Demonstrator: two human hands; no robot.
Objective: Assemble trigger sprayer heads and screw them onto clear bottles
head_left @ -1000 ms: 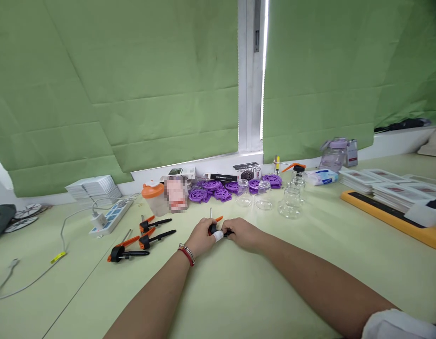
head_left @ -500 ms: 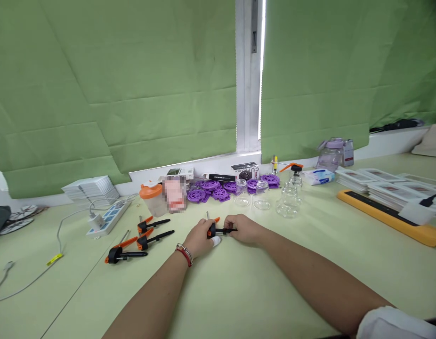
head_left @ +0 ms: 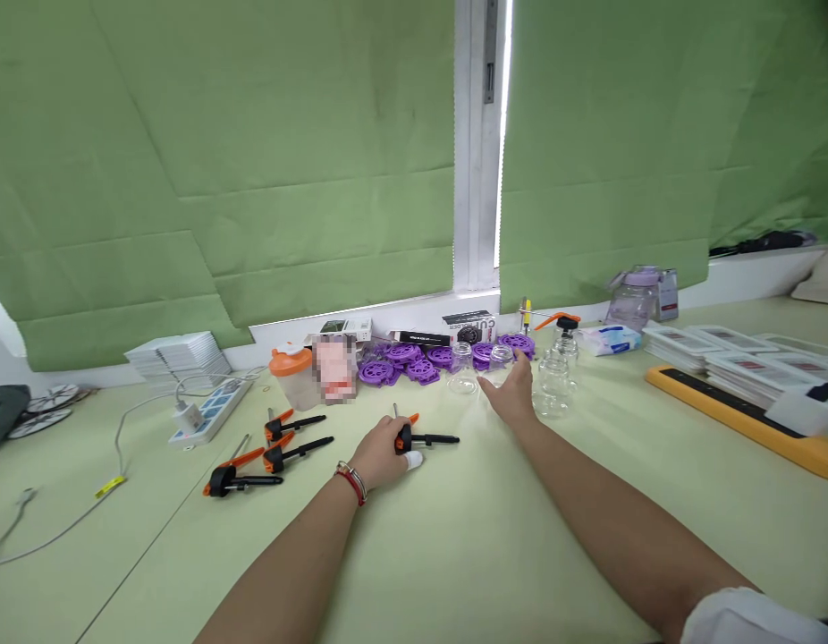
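My left hand [head_left: 385, 449], with a white wrap on one fingertip, is closed around the cap of a black-and-orange lever top [head_left: 433, 440]. The piece lies low over the table, its black stem pointing right. My right hand [head_left: 514, 394] stretches to the back, thumb and index finger apart, on either side of a clear glass jar [head_left: 501, 355]. Whether the fingers touch the glass I cannot tell. A second glass jar [head_left: 463, 376] stands just left of it. Several similar lever tops [head_left: 297, 453] lie left of my left hand.
More glass jars [head_left: 553, 389] stand to the right, one with a black-and-orange top [head_left: 567, 323]. Purple wheel-like parts [head_left: 420, 369] are heaped at the back. An orange-lidded cup [head_left: 293, 376], a power strip [head_left: 216, 413] and a yellow-and-black tool [head_left: 736, 416] lie around.
My right hand has let go of the lever top's stem and moved back and to the right, to the glass jar. My left hand keeps its hold on the lever top.
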